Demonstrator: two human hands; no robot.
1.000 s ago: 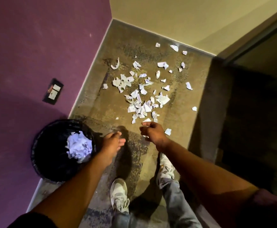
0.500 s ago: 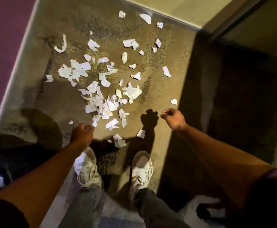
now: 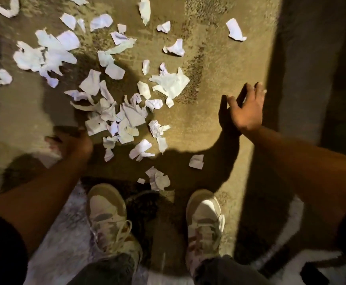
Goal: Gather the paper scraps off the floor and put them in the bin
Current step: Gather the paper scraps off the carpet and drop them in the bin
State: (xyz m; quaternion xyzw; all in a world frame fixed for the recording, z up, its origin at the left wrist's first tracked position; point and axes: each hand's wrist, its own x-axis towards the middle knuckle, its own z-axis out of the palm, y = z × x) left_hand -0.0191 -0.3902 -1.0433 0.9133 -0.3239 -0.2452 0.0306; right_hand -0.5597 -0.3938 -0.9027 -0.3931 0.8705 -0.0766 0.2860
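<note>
Several torn white paper scraps [image 3: 126, 116] lie scattered over the tan carpet, thickest in a pile just ahead of my feet. My left hand [image 3: 73, 144] is low at the pile's left edge, blurred, its fingers spread and nothing visibly in them. My right hand [image 3: 247, 112] hovers to the right of the scraps with fingers apart and palm empty. A single scrap [image 3: 196, 161] lies between my right hand and my right shoe. The bin is out of view.
My two white shoes [image 3: 108, 219] stand on the carpet at the bottom, close to the nearest scraps [image 3: 157, 178]. A dark shadowed strip [image 3: 303, 79] runs along the right side. More scraps [image 3: 235, 30] reach the top edge.
The view has dropped closer to the floor and the bin has left the frame. Both hands have gone down toward the scraps, and my right hand has opened from a loose curl.
</note>
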